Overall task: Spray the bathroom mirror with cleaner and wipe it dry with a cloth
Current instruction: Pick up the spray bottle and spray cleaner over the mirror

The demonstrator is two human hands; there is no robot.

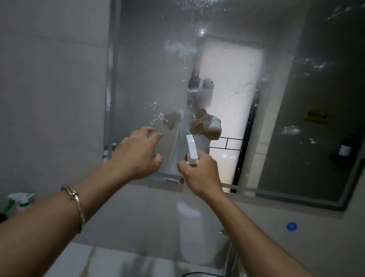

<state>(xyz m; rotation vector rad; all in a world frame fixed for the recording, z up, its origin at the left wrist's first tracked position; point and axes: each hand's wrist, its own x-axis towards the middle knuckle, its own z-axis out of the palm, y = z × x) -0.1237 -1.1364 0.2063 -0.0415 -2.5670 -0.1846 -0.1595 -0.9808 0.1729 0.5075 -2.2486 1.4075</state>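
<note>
The mirror (152, 76) hangs upright on the far wall, straight ahead of both raised hands, flecked with droplets high up and to the right. The right hand (200, 173) is wrapped round the neck of the spray bottle (191, 148), nozzle tilted up at the glass. The left hand (137, 155), just to its left, holds nothing, fingers loosely spread. No cloth shows, so more spraying looks likeliest.

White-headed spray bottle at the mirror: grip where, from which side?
On the spray bottle, likely the neck under its trigger head, from behind, as the right hand holds it: the nozzle points at the mirror, so the trigger is within reach.
</note>
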